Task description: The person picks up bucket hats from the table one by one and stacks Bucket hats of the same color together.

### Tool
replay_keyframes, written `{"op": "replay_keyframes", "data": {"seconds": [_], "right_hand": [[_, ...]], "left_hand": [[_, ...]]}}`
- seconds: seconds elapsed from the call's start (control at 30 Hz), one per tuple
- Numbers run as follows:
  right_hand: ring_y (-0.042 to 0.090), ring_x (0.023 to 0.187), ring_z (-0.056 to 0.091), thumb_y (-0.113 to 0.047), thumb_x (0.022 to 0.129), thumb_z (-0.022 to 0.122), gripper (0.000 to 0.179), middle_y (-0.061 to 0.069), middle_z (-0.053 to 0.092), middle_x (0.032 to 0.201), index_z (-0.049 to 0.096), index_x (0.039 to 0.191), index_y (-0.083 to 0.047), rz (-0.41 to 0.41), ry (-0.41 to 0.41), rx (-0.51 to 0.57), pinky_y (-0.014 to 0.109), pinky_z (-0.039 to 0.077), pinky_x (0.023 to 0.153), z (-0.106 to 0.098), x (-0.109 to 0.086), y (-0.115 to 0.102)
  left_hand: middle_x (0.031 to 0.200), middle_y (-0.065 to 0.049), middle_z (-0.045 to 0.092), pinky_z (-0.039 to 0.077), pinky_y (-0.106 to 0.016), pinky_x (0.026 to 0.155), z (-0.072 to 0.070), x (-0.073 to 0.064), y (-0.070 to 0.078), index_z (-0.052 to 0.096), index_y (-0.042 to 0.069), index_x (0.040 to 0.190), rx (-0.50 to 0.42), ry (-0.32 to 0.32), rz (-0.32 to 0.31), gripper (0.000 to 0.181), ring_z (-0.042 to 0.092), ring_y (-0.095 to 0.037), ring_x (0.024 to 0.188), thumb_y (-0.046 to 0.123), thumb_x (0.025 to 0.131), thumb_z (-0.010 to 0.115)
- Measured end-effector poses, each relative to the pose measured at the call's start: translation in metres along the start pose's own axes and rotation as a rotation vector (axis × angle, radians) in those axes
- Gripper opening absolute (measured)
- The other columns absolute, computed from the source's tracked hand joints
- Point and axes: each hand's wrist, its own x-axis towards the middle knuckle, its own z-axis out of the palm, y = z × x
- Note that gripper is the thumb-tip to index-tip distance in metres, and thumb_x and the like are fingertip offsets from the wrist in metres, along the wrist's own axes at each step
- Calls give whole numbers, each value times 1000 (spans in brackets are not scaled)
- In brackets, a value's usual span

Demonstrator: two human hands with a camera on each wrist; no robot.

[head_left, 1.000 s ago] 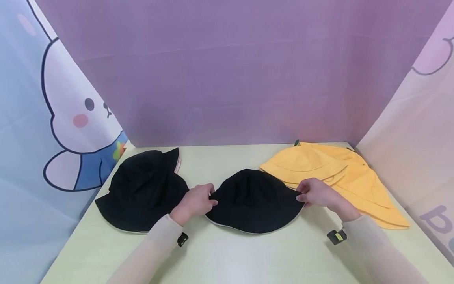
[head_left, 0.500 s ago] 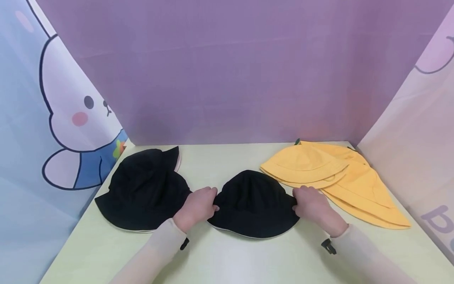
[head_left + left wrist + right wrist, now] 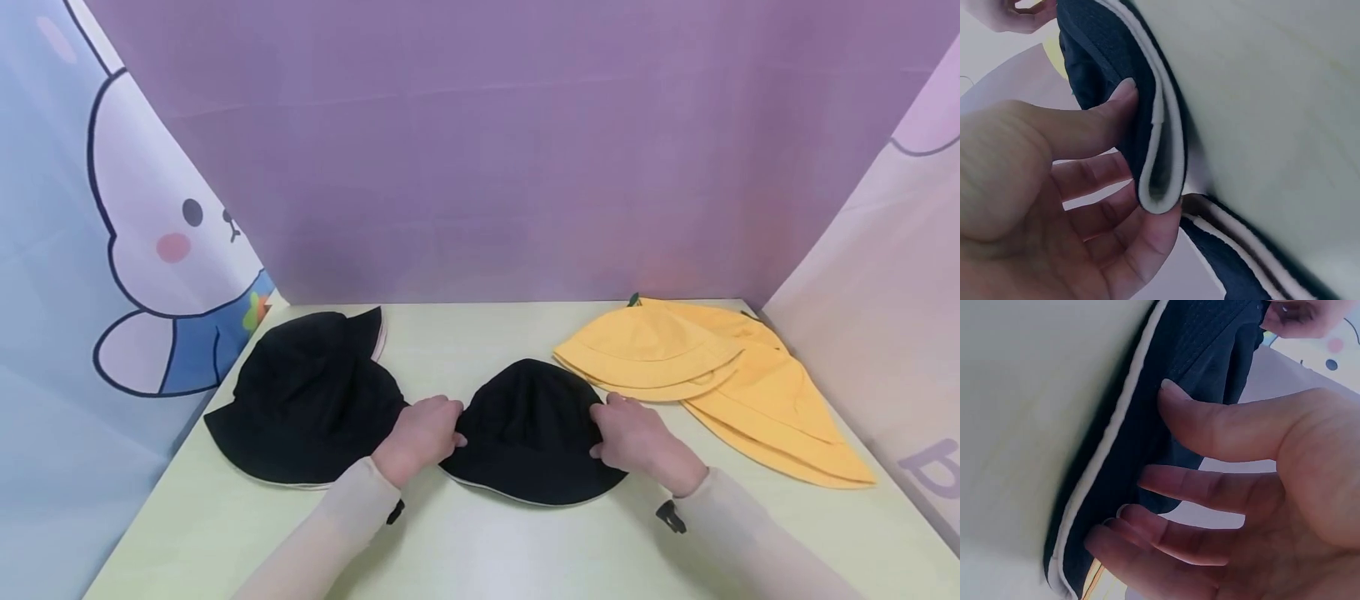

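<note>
Brim [image 3: 536, 485] caught at its left end: my left grip [image 3: 420, 435] pinches the folded edge, thumb against the outer cloth. Across on the other side, my right grip [image 3: 633, 437] is loose, thumb and nearly straight fingertips touching the fabric. Between them is the black bucket hat [image 3: 525, 417], folded, resting on or just above the bench [image 3: 487, 554], pale piping [image 3: 1175, 150] along its edge. Shaping work, I'd judge: best to keep that left pinch light and let the right fingertips smooth outward, easing the crown's creases without dragging the brim, both runs of piping lined up. Tight quarters, too! Overlapping black bucket hats [image 3: 307, 400] are close on the left, yellow bucket hats [image 3: 645, 342] behind and to the right, so I'd favour short strokes.
</note>
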Motion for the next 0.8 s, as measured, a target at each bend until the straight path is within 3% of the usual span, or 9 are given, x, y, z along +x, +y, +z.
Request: {"op": "replay_keyframes", "data": {"seconds": [0.13,0.3,0.4,0.57,0.67,0.8], "right_hand": [[24,75,54,-24,78,87,30,6,55,84,67,91,-7,-27,9,2,41,47,63,-1,3,3],[20,76,57,-22,75,90,28,0,60,81,68,87,-11,-50,7,69,39,48,64,-3,6,12],[21,82,62,-15,75,90,25,2,67,90,72,92,-11,-58,6,102,41,52,70,-2,7,17],[23,88,65,-12,75,89,27,5,71,99,74,97,-10,-69,15,104,43,54,72,-2,7,22],[23,87,65,-13,75,89,27,6,70,99,73,97,-10,-70,22,94,43,53,71,-2,8,21],[24,88,65,-12,75,88,27,7,71,100,73,97,-9,-62,31,84,43,54,71,-1,7,19]], "left_hand": [[78,-5,56,52,-43,64,-6,0,-4,64,11,79,3,17,42,18,62,-27,77,16,88,78],[81,-8,54,51,-44,63,-17,-3,-19,68,10,80,141,41,82,12,56,-30,78,1,82,76],[87,-7,56,51,-44,69,-22,-4,-32,72,10,89,183,8,78,12,55,-30,82,2,81,77],[97,-5,60,52,-42,78,-26,-3,-52,74,11,101,16,-109,91,25,58,-27,92,-7,85,69],[97,-3,59,51,-40,82,-24,-3,-62,73,11,99,-86,-142,106,24,59,-24,91,-8,88,66],[97,-1,62,50,-38,85,-22,-1,-70,70,13,95,-156,-159,95,23,58,-19,88,-9,89,66]]}}
